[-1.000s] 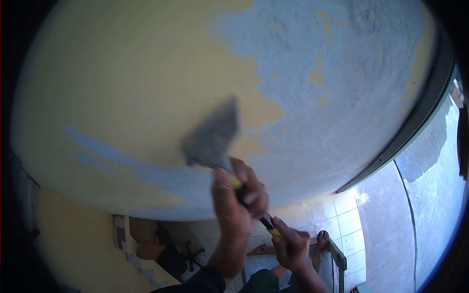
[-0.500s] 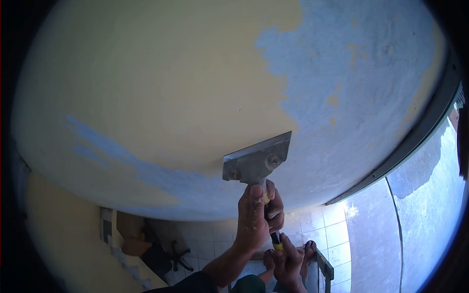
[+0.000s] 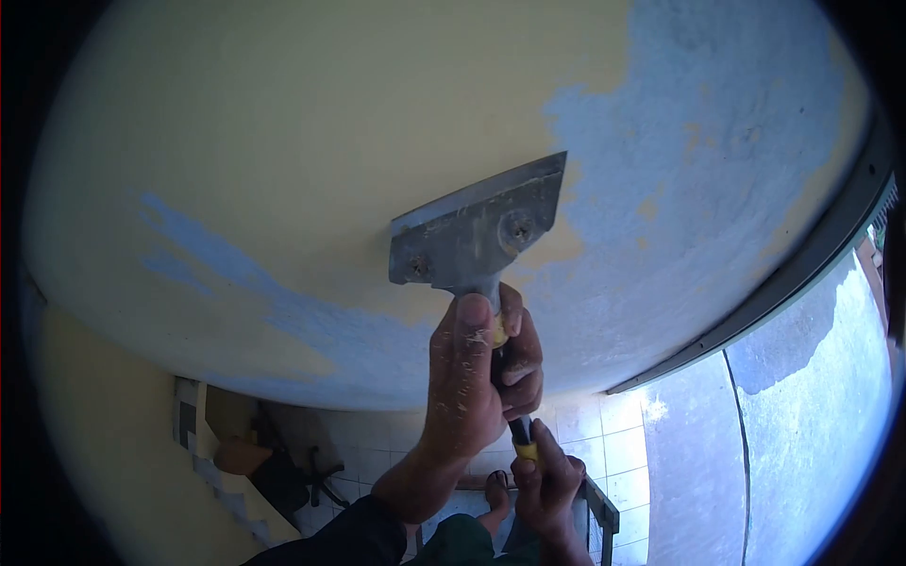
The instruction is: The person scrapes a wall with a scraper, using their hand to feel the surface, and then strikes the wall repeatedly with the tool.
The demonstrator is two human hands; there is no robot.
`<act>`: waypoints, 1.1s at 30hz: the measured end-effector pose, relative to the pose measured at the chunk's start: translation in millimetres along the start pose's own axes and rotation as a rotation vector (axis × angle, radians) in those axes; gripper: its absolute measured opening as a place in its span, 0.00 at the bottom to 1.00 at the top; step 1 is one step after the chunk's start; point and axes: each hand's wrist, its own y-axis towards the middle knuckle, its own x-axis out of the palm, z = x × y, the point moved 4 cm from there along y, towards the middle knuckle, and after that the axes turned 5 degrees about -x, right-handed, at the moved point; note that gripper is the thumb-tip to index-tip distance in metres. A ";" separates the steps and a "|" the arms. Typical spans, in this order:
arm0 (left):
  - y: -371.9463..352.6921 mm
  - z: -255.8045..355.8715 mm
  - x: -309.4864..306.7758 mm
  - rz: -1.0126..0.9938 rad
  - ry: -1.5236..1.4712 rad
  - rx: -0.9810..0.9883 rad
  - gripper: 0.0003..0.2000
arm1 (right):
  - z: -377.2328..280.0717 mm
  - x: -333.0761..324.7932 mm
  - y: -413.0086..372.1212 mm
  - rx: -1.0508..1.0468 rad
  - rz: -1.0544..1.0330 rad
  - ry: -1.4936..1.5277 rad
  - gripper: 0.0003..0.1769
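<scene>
Here, seen from below, two bare hands grip one scraper [image 3: 477, 236] held up against a wall [image 3: 283, 141]. The left hand [image 3: 472, 377] is wrapped tight around the top of the yellow-and-black handle [image 3: 517, 432], just under the metal head. The right hand [image 3: 545, 481] is closed around the handle's lower end. The wide grey blade, fixed with two screws, lies tilted on the wall, its edge at the border between yellow paint and bare blue-grey surface.

The yellow coat looks to be off across the right part of the wall, bar a few small flecks, and along a streak at lower left. A large yellow area at upper left and centre appears untouched, so roughly half or more seems left.

Beyond the wall's right edge runs a dark frame [image 3: 755, 302]. Far below are a foot [image 3: 495, 500], a pale tiled floor [image 3: 613, 443] and steps [image 3: 203, 443].

No brand, label or writing can be read.
</scene>
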 end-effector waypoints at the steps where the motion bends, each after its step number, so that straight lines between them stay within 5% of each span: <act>1: -2.9 -0.4 1.5 -0.014 0.001 -0.012 0.21 | 1.2 -1.6 -6.3 0.004 0.010 -0.001 0.24; 4: -20.0 -14.2 -9.9 -0.128 -0.057 -0.095 0.21 | 11.2 -9.4 -31.4 -0.012 -0.003 -0.174 0.24; 6: -34.9 -16.6 -21.6 0.142 0.347 0.135 0.18 | 16.9 -16.3 -42.6 -0.041 -0.053 -0.208 0.24; 7: -43.9 -21.4 -33.2 0.138 0.345 0.137 0.18 | 24.1 -20.6 -51.6 0.108 -0.060 -0.125 0.25; 9: -69.6 -3.7 -60.5 0.303 0.947 0.494 0.20 | 27.0 -32.1 -56.3 0.082 -0.065 -0.230 0.25; 10: -70.8 8.4 -65.6 0.305 0.949 0.492 0.20 | 27.3 -35.6 -57.5 0.051 -0.068 -0.331 0.25; 13: -63.3 36.1 -31.3 -0.390 1.393 0.892 0.18 | 21.8 -33.6 -44.0 0.126 -0.084 -0.237 0.26; 18: -16.2 13.8 10.8 -0.880 1.478 1.007 0.15 | 27.1 -5.8 -50.8 0.233 -0.017 -0.007 0.29; 20: -16.9 -1.4 5.3 -0.916 1.578 0.954 0.16 | 28.5 -6.2 -51.3 0.228 0.043 0.083 0.30; 22: -14.0 -20.3 -1.4 -0.951 1.672 0.898 0.19 | 31.5 -10.1 -51.1 0.439 -0.175 0.042 0.30; 23: -11.5 -24.8 -1.4 -0.867 1.624 1.016 0.21 | 30.3 -10.6 -50.2 0.439 -0.174 0.043 0.30; 28: -8.1 -18.7 -1.6 -0.764 1.557 1.147 0.23 | 24.3 -5.6 -39.7 0.209 -0.125 -0.052 0.27; 33: -0.4 6.2 10.7 -0.765 1.686 1.183 0.18 | 11.8 1.4 -26.7 0.213 -0.117 0.116 0.24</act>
